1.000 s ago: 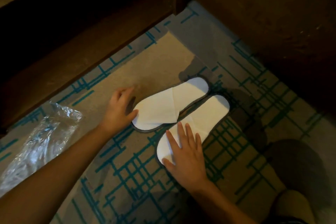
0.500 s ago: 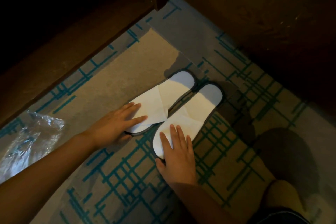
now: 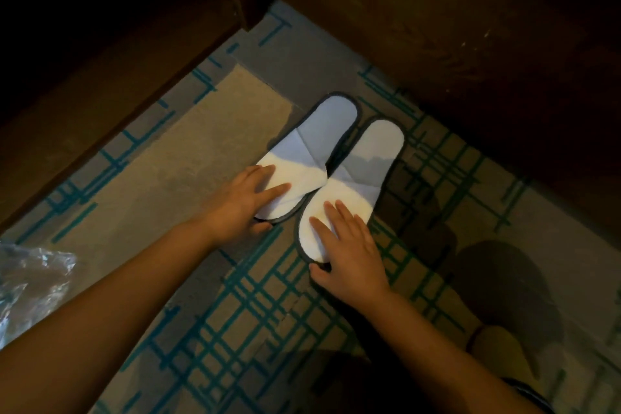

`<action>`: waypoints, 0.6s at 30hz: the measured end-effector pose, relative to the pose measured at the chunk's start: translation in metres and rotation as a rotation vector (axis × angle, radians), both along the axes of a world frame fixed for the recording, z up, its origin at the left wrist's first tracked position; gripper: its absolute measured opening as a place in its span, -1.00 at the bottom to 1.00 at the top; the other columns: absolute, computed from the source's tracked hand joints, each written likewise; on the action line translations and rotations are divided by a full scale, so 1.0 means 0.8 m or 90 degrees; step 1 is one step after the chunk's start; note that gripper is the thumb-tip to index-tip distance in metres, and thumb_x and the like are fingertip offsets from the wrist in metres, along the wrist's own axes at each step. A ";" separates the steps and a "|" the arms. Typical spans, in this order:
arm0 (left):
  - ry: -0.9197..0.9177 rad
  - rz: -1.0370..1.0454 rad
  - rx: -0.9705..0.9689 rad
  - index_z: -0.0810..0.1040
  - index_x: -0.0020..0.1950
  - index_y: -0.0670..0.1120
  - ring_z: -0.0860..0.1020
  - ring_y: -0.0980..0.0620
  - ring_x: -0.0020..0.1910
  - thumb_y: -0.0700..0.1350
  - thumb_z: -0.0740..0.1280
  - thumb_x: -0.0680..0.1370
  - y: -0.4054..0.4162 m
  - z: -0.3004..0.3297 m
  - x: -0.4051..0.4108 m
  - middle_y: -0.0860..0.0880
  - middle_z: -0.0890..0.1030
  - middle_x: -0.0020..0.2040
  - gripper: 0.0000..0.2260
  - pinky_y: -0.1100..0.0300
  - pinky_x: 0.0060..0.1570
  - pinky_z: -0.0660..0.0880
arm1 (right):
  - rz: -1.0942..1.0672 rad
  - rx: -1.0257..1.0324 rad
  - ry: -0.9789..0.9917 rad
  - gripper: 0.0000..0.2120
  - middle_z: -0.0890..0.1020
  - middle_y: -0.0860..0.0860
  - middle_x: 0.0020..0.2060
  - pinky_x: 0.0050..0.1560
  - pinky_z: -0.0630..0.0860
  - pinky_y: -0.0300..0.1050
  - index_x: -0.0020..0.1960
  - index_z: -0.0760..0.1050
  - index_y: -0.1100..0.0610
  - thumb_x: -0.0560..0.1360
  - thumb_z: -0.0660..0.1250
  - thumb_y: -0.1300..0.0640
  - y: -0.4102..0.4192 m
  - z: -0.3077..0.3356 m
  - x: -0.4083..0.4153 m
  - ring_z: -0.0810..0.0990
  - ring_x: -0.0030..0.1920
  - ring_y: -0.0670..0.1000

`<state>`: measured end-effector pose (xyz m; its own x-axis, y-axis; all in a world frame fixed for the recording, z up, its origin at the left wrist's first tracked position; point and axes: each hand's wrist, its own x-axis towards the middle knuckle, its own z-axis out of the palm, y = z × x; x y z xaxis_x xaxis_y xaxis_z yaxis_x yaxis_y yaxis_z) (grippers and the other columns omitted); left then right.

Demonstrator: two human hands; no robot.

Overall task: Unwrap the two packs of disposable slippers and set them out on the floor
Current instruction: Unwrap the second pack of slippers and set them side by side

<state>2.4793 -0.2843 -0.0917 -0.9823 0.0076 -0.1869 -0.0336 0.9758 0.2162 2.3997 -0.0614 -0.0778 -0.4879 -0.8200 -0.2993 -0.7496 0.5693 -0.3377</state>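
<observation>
Two white disposable slippers with dark trim lie flat on the patterned carpet, side by side, heels toward the dark furniture. My left hand [image 3: 247,203] rests flat on the toe end of the left slipper [image 3: 314,151], thumb tucked at its near edge. My right hand [image 3: 346,245] presses flat on the toe end of the right slipper [image 3: 366,165], thumb at its near rim. The two toe parts touch in the middle. Only this one pair is in view.
A crumpled clear plastic wrapper [image 3: 30,276] lies on the carpet at the far left. Dark wooden furniture [image 3: 453,27] borders the carpet at the top and right. My knee [image 3: 497,349] shows at the lower right.
Both slippers have been pushed farther toward the dark furniture and turned closer to parallel. My left hand moved from beside the left slipper onto its toe; my right hand stayed on the right one.
</observation>
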 end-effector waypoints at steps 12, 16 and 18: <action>0.002 0.074 0.076 0.42 0.30 -0.12 0.40 -0.35 0.31 -0.18 0.55 0.25 -0.013 -0.005 0.017 -0.33 0.42 0.34 -0.35 -0.16 0.20 0.38 | -0.058 -0.006 0.110 -0.30 0.58 0.15 0.22 0.17 0.49 0.11 0.17 0.56 0.05 0.07 0.60 -0.10 0.004 -0.012 0.010 0.56 0.23 0.18; 0.006 0.079 0.075 0.48 0.27 -0.21 0.42 -0.39 0.27 -0.21 0.55 0.25 -0.015 -0.004 0.003 -0.37 0.43 0.31 -0.39 -0.16 0.20 0.34 | -0.079 -0.036 0.111 -0.32 0.57 0.17 0.23 0.18 0.47 0.14 0.17 0.56 0.08 0.09 0.60 -0.06 -0.002 -0.014 0.000 0.54 0.25 0.20; 0.000 0.082 0.081 0.48 0.27 -0.21 0.41 -0.39 0.28 -0.17 0.50 0.29 -0.016 -0.005 -0.002 -0.37 0.43 0.31 -0.44 -0.19 0.21 0.36 | -0.079 -0.036 0.112 -0.33 0.57 0.18 0.24 0.19 0.46 0.14 0.18 0.55 0.09 0.11 0.59 -0.06 -0.005 -0.014 -0.004 0.53 0.26 0.21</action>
